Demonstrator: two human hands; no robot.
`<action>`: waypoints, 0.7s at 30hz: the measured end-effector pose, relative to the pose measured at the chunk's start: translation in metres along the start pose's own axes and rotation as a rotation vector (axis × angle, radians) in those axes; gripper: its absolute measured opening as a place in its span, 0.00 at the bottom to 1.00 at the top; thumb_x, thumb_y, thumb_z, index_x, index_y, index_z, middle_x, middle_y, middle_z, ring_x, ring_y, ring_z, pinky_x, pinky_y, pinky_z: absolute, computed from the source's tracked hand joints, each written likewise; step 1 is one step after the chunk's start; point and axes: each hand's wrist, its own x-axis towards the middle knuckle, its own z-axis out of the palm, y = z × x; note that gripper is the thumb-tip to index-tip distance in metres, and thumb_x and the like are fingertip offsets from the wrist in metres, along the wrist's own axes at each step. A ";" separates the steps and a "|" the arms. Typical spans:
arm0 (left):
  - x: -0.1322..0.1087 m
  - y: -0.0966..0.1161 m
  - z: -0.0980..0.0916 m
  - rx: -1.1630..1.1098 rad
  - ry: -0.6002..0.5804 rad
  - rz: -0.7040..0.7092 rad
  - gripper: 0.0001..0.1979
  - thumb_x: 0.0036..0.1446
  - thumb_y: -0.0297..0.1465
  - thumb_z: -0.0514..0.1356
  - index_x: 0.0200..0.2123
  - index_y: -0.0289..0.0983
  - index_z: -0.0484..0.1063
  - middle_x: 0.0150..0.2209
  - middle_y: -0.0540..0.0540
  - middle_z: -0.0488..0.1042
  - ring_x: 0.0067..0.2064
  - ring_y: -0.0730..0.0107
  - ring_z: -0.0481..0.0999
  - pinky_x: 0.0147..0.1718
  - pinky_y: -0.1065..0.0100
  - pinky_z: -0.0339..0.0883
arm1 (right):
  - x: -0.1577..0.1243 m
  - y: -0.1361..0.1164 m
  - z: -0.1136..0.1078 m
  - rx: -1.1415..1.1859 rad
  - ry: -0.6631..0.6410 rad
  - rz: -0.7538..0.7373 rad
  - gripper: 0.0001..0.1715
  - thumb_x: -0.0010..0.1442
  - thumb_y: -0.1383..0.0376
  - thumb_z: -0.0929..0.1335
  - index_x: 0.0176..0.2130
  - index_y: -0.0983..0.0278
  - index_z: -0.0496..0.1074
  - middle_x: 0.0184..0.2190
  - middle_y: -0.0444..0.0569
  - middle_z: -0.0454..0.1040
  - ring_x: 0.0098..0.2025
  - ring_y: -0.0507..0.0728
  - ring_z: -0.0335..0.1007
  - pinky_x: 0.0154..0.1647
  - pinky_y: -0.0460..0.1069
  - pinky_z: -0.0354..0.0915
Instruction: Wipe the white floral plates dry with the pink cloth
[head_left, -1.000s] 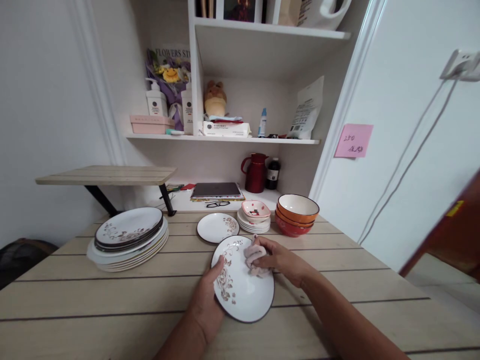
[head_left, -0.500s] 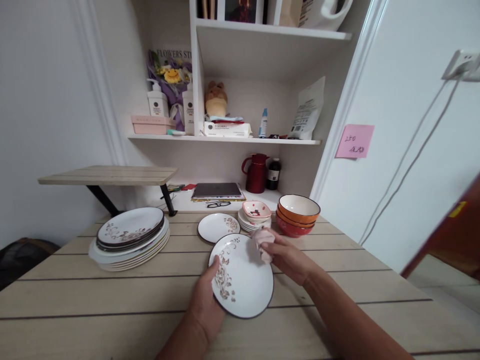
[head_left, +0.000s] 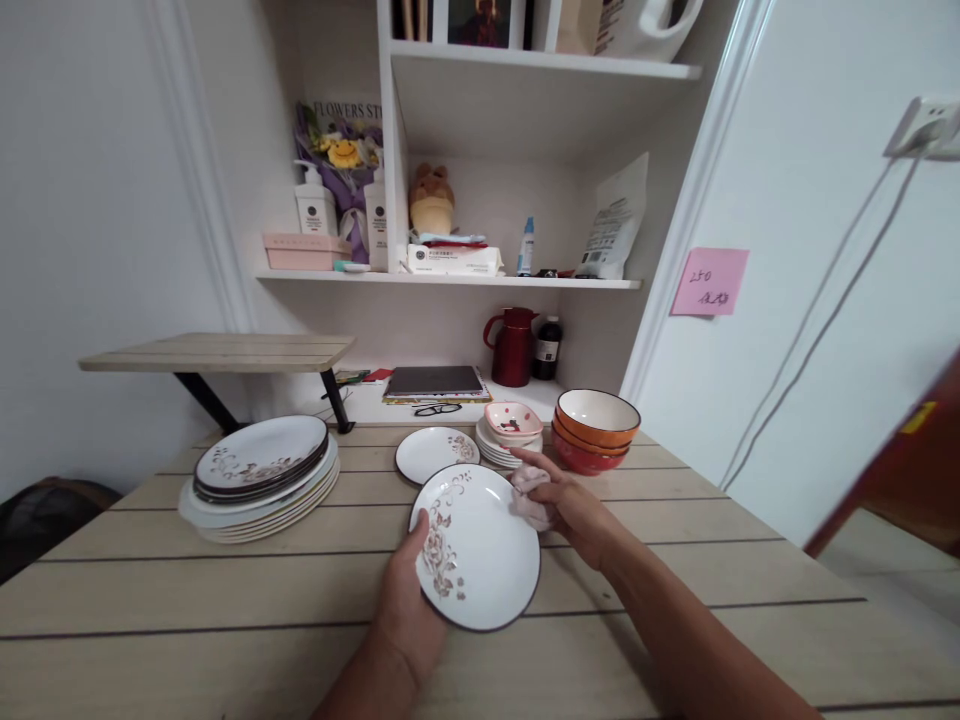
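Sliding off the plate (head_left: 480, 550), the cloth (head_left: 531, 492) now sits at its far-right rim, bunched in the closed right hand (head_left: 576, 512). Left hand (head_left: 409, 605) grips the plate's near-left edge, holding it tilted over the surface (head_left: 225, 600).

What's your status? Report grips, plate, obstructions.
Left grip shut on floral plate, left rim. Right grip holds pink cloth at plate's far-right edge. Small plate and bowl stack just beyond.

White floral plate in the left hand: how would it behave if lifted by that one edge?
Probably stiff: the plate holds its round shape though the left hand grips only its left rim. Its smooth glazed face looks slippery, so a rim pinch may slide. Likely ceramic and chippable against the wooden table.
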 end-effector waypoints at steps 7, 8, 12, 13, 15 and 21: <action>-0.004 0.001 0.002 0.015 0.027 -0.001 0.21 0.57 0.38 0.59 0.50 0.32 0.73 0.43 0.38 0.80 0.47 0.52 0.78 0.54 0.52 0.66 | 0.005 0.004 -0.001 0.058 0.129 -0.004 0.29 0.42 0.68 0.65 0.46 0.59 0.71 0.30 0.43 0.73 0.25 0.50 0.64 0.23 0.44 0.55; -0.004 0.001 0.002 0.016 0.029 0.003 0.21 0.57 0.38 0.59 0.50 0.32 0.73 0.44 0.37 0.80 0.47 0.52 0.78 0.54 0.52 0.66 | 0.005 0.005 -0.001 0.053 0.130 -0.001 0.25 0.42 0.68 0.65 0.43 0.60 0.71 0.28 0.43 0.73 0.24 0.50 0.64 0.22 0.44 0.54; -0.004 0.001 0.001 0.010 0.029 0.005 0.22 0.56 0.37 0.60 0.52 0.31 0.72 0.45 0.36 0.80 0.48 0.52 0.78 0.53 0.52 0.66 | 0.003 0.006 0.003 0.010 0.026 0.077 0.15 0.43 0.68 0.65 0.35 0.60 0.68 0.21 0.39 0.68 0.19 0.49 0.58 0.18 0.44 0.48; -0.003 0.001 0.001 0.010 0.034 0.004 0.23 0.56 0.37 0.60 0.52 0.31 0.72 0.45 0.36 0.79 0.48 0.52 0.78 0.53 0.52 0.66 | 0.003 0.007 0.005 0.014 -0.008 0.093 0.13 0.44 0.67 0.66 0.35 0.60 0.67 0.19 0.38 0.65 0.18 0.48 0.55 0.18 0.44 0.46; -0.002 0.001 0.000 0.007 0.042 0.004 0.23 0.56 0.38 0.61 0.52 0.31 0.71 0.46 0.36 0.79 0.48 0.52 0.78 0.53 0.52 0.66 | 0.002 0.008 0.008 0.047 -0.062 0.104 0.10 0.47 0.64 0.68 0.34 0.60 0.67 0.18 0.36 0.61 0.17 0.47 0.50 0.18 0.43 0.44; 0.000 0.001 -0.003 -0.010 0.026 -0.025 0.24 0.55 0.39 0.61 0.52 0.32 0.72 0.48 0.37 0.78 0.49 0.52 0.78 0.53 0.53 0.66 | 0.003 0.010 0.007 0.139 -0.115 0.141 0.26 0.56 0.43 0.65 0.39 0.61 0.70 0.19 0.39 0.67 0.19 0.49 0.56 0.21 0.44 0.55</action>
